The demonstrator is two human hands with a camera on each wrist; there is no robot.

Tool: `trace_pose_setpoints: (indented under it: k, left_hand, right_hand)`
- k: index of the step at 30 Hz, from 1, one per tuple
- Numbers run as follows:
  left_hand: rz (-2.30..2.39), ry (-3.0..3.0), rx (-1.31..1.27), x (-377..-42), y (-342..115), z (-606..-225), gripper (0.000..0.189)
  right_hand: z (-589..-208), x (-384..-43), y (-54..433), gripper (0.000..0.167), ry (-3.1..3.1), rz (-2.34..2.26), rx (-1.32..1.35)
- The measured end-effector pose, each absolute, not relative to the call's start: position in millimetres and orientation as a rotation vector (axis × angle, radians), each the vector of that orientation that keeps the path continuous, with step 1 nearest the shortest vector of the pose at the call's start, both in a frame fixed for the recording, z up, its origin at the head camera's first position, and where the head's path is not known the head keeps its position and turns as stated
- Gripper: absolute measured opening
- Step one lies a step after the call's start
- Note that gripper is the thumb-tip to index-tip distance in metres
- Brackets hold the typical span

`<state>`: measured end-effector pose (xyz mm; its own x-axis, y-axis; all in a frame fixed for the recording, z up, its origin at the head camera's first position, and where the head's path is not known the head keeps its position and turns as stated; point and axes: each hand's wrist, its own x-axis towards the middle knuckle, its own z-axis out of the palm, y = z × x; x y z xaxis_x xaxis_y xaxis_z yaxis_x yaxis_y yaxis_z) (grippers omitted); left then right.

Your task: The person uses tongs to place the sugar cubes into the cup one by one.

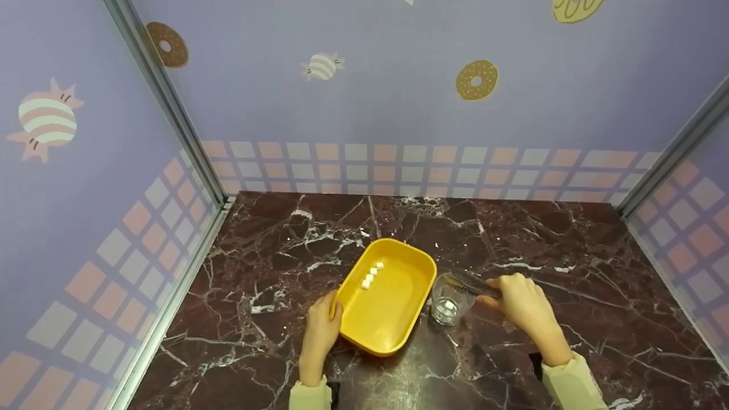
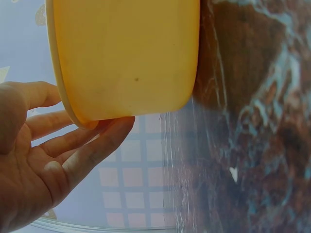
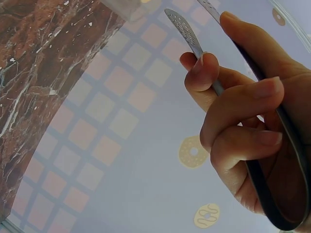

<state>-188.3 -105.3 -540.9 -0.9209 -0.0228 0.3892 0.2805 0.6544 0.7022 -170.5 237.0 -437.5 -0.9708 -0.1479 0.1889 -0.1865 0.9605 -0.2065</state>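
Note:
A yellow plastic tray (image 1: 398, 319) lies on the dark marble tabletop, with several small white cubes (image 1: 373, 271) in a slanting line inside it. My left hand (image 1: 322, 326) pinches the tray's left rim, thumb over the edge and fingers under it on the outer wall. Just right of the tray stands a clear glass (image 1: 443, 317) with a white cube (image 1: 450, 305) at its bottom. My right hand (image 1: 523, 302) grips metal tongs (image 3: 282, 222), whose perforated tips reach over the glass's mouth. In the right wrist view the tips stand apart, with nothing seen between them.
Small white crumbs are scattered on the marble tabletop (image 1: 273, 364) around the tray. Lilac panels with a checked border (image 1: 387, 171) rise at the back, left and right. A metal strip (image 1: 188, 273) runs along the left edge.

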Motion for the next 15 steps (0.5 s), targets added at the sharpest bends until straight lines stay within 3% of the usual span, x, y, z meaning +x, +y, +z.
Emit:
trace_pose_setpoints:
  k: [6,10,15]
  left_hand:
    - [-1.170,-2.539,-0.197,-188,-106,-540,0.028]
    - [-1.176,-2.534,-0.195,-188,-106,-539,0.028]
    - [-1.174,-2.525,-0.199,-188,-105,-540,0.028]
  right_hand:
    - [-433,-173,235,0.030,-2.937,0.334,0.270]
    - [-431,-174,231,0.020,-2.924,0.346,0.280]
    - [-427,-177,222,0.028,-2.878,0.322,0.314]
